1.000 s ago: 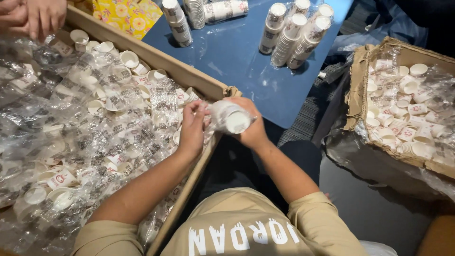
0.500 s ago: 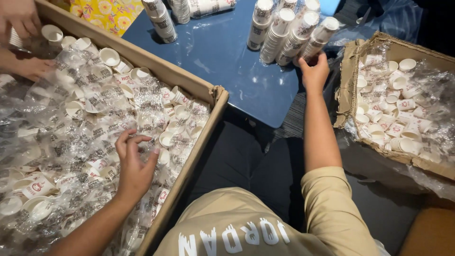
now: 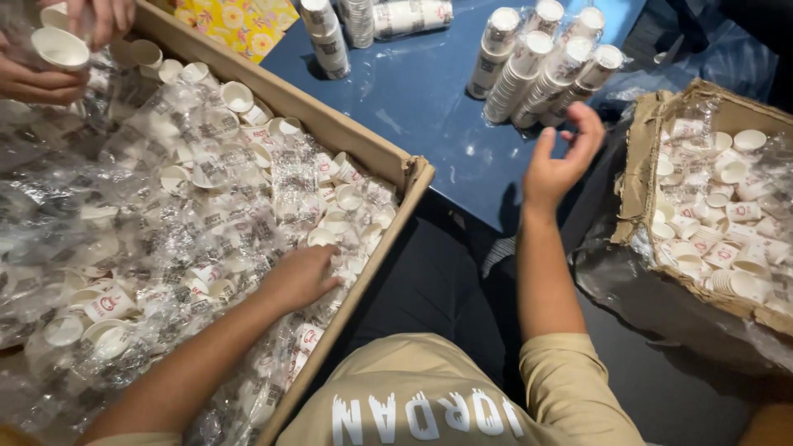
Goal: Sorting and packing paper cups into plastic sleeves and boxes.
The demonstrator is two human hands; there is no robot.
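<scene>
**Left hand in the cup box, right hand free over the table**

I have my left hand (image 3: 304, 277) pressed down among the small paper cups (image 3: 206, 223) in the big cardboard box (image 3: 376, 157) on my left. Its fingers are curled into the heap near the box's right wall, and I cannot tell whether they have closed on a cup or only rest on the crinkled plastic wrap (image 3: 124, 149) that covers most of the pile. My right hand (image 3: 562, 157) is up over the blue table (image 3: 413, 99), open, fingers spread and holding nothing, just beside the leaning stacks of cups (image 3: 537, 66) at the far edge.

To do this well, I judge that I should pinch one cup by its rim rather than rake at the film, since the wrap is loose and would drag neighbours along. I would keep the wrist low and lift straight up so nothing catches on the box wall. The free hand is well placed to receive the cup and nest it squarely; a tilted cup would jam or tip a stack that already leans.

A second, torn box of cups (image 3: 719, 215) sits to my right. Another person's hands (image 3: 58, 49) work at the far left corner, holding a cup; I would stay clear of them.
</scene>
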